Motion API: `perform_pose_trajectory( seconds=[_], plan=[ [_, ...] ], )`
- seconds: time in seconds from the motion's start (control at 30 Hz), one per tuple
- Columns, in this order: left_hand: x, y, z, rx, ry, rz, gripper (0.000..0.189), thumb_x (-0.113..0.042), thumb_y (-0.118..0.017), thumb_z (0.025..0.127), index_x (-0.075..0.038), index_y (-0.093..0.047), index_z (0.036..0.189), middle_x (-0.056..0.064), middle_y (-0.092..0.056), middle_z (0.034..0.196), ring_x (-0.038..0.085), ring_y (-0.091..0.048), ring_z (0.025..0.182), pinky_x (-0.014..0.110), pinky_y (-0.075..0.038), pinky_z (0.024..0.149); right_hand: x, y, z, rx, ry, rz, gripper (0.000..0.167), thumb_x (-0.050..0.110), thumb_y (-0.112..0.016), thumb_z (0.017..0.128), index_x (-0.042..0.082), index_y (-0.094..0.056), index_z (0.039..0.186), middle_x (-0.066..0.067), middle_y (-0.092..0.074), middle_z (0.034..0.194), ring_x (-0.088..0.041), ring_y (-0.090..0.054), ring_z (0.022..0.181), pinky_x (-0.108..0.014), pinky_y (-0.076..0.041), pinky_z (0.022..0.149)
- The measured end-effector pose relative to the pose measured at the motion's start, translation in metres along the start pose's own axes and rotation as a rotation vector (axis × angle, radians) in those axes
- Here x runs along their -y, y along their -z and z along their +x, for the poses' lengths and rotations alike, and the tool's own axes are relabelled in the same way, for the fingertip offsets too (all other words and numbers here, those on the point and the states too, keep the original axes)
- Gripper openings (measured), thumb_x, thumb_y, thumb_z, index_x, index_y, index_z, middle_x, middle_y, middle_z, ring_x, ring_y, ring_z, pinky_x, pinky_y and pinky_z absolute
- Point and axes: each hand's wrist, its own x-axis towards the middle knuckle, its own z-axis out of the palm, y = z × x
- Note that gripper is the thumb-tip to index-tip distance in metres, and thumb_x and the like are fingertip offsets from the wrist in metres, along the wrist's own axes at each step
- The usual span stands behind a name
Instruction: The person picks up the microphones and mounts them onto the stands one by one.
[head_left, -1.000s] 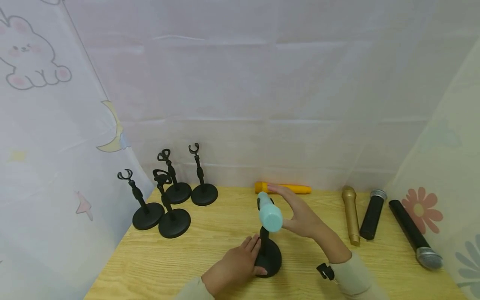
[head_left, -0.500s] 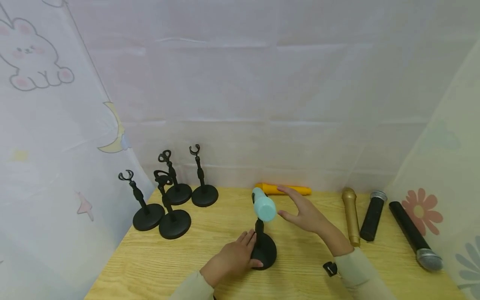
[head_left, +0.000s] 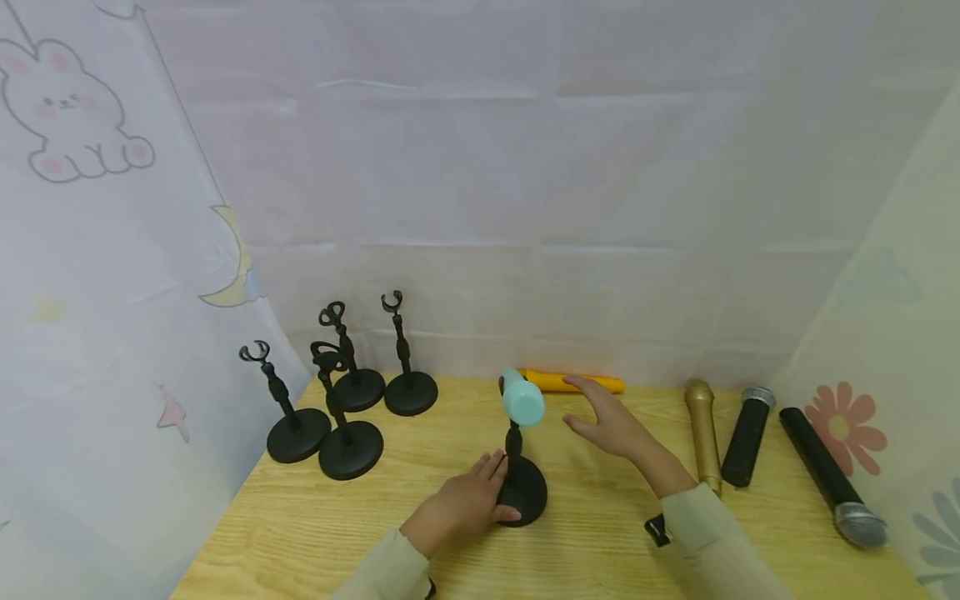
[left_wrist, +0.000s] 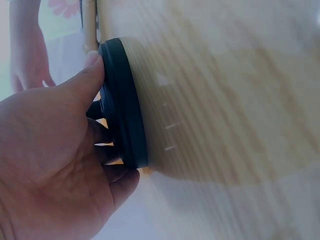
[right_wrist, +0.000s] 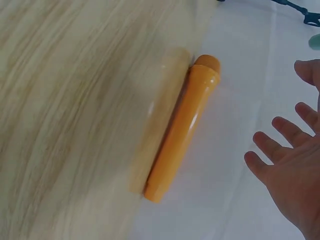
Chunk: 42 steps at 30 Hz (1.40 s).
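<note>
My left hand holds the round black base of a microphone stand, thumb at the near rim and fingers along the left side. In the left wrist view the thumb and fingers span that base. A light teal microphone rests in the stand's clip, its round end facing me. To the right of it, my right hand hovers with fingers spread, apart from the microphone. In the right wrist view that hand holds nothing, and an orange microphone lies beyond it.
Several empty black microphone stands stand at the table's left. On the right lie a gold microphone, a black one with a silver rim and a black one with a silver head. A pale cloth hangs behind the table.
The left hand and the stand with the teal microphone have shifted away from me and slightly left. The right hand has drawn back from the microphone to the right.
</note>
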Motion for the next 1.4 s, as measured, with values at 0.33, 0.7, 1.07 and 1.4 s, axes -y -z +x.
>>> perform_pose_trajectory(
  seconds=[0.33,0.7,1.07,1.4],
  plan=[
    [0.007,0.006,0.007,-0.008,-0.012,-0.009,0.086,-0.063,-0.047,0.098,-0.01,-0.026,0.162,0.007,-0.018,0.169,0.026,-0.023,0.154,0.038,-0.039,0.114,-0.027,-0.016,0.015,0.036,-0.082,-0.126,0.062,0.019,-0.071,0.096,-0.001,-0.045,0.148,-0.024,-0.046,0.15,-0.046,-0.042,0.137,-0.063,-0.037,0.109],
    [0.015,0.005,0.023,-0.002,-0.005,-0.023,0.087,-0.063,-0.047,0.097,-0.01,-0.024,0.162,0.005,-0.017,0.169,0.025,-0.02,0.154,0.039,-0.036,0.117,-0.048,-0.029,0.034,0.125,-0.178,-0.228,0.061,0.02,-0.07,0.095,-0.002,-0.046,0.147,-0.031,-0.036,0.154,-0.052,-0.037,0.139,-0.067,-0.033,0.11],
    [0.018,0.012,0.034,0.008,0.011,-0.055,0.087,-0.061,-0.053,0.096,-0.009,-0.028,0.161,0.005,-0.018,0.169,0.026,-0.02,0.155,0.039,-0.034,0.118,-0.07,-0.044,0.045,0.165,-0.251,-0.343,0.058,0.014,-0.057,0.096,0.003,-0.042,0.151,-0.023,-0.039,0.154,-0.047,-0.032,0.143,-0.068,-0.027,0.113],
    [0.021,0.013,0.041,0.01,0.006,-0.076,0.087,-0.061,-0.053,0.096,-0.009,-0.027,0.161,0.006,-0.017,0.169,0.026,-0.019,0.155,0.039,-0.033,0.118,-0.077,-0.051,0.049,0.1,-0.197,-0.478,0.047,0.019,-0.063,0.096,0.006,-0.053,0.14,-0.022,-0.048,0.135,-0.044,-0.04,0.126,-0.065,-0.031,0.108]
  ],
)
